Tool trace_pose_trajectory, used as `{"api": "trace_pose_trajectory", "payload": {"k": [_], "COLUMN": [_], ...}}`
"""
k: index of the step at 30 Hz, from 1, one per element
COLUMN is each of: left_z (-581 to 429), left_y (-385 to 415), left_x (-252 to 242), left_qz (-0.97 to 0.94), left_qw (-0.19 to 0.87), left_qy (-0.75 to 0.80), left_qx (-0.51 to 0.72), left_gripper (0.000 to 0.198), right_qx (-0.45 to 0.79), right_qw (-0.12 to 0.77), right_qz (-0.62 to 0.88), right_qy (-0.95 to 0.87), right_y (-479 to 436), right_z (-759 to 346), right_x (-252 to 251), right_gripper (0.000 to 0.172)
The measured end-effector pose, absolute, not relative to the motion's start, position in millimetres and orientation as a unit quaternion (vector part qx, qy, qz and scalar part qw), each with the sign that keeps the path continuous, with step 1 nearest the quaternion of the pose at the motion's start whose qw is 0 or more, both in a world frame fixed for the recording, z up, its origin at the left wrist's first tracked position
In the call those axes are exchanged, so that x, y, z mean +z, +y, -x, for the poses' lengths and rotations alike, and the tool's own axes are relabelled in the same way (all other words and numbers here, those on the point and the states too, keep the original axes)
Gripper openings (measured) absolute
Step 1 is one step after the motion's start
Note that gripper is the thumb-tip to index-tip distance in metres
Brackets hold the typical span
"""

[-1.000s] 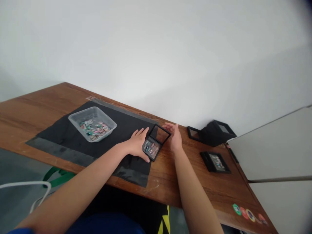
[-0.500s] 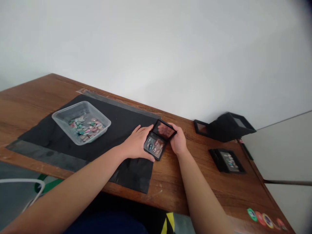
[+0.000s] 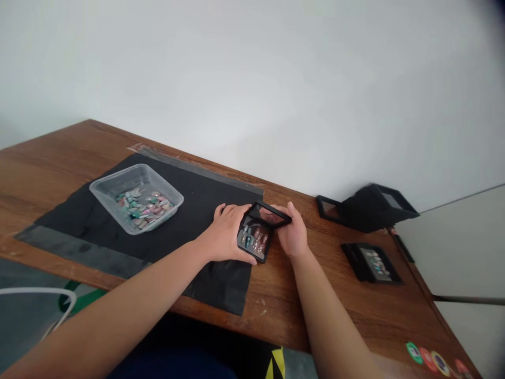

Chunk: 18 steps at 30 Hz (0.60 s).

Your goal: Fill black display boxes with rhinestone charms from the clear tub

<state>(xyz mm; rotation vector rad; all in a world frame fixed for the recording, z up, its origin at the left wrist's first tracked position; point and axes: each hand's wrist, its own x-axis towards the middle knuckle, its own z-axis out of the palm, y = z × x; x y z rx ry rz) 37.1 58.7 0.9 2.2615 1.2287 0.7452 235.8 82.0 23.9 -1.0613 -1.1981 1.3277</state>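
A small black hinged case (image 3: 249,254) with a clear window in its lid (image 3: 272,215) is between my hands, part-way open. In its base lie several glossy false nails (image 3: 256,242), teal and pale on one side, pink and sparkly on the other. My left hand (image 3: 225,234) grips the base from the left, its thumb along the near edge. On the right, my right hand (image 3: 294,234) holds the raised lid by its edge, some fingers hidden behind it. Left of them, a clear plastic tub (image 3: 103,196) holds many loose, mixed-colour false nails (image 3: 148,208).
A black sheet (image 3: 221,295) is taped over the wooden table (image 3: 272,316). At the right are stacked black cases (image 3: 366,208), another case with nails inside (image 3: 373,263), and several round coloured stickers (image 3: 428,358). A white wall rises behind the table.
The lid has tipped lower toward the base. My right hand has turned with it, thumb now raised at the lid's edge. The whole view has shifted slightly.
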Motion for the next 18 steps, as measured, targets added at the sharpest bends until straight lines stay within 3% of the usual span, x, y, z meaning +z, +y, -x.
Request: {"api": "trace_pose_trajectory", "payload": {"k": [4, 11, 18], "left_z": [-38.3, -37.4, -39.0], "left_y": [58.4, 59.8, 59.6], "left_x": [-2.7, -5.2, -4.0], "left_qz": [-0.814, -0.819, -0.808], "left_qw": [0.229, 0.198, 0.207], "left_qy": [0.455, 0.461, 0.491], "left_qx": [0.279, 0.277, 0.254], "left_gripper": [0.133, 0.12, 0.111], "right_qx": [0.541, 0.517, 0.502], "right_qw": [0.483, 0.489, 0.457], "right_qz": [0.415, 0.411, 0.421], "right_qy": [-0.549, -0.57, -0.601], "right_y": [78.4, 80.6, 81.3], "right_z": [-236.9, -239.4, -242.4], "right_x": [26.1, 17.0, 17.5], "right_gripper": [0.065, 0.054, 0.029]}}
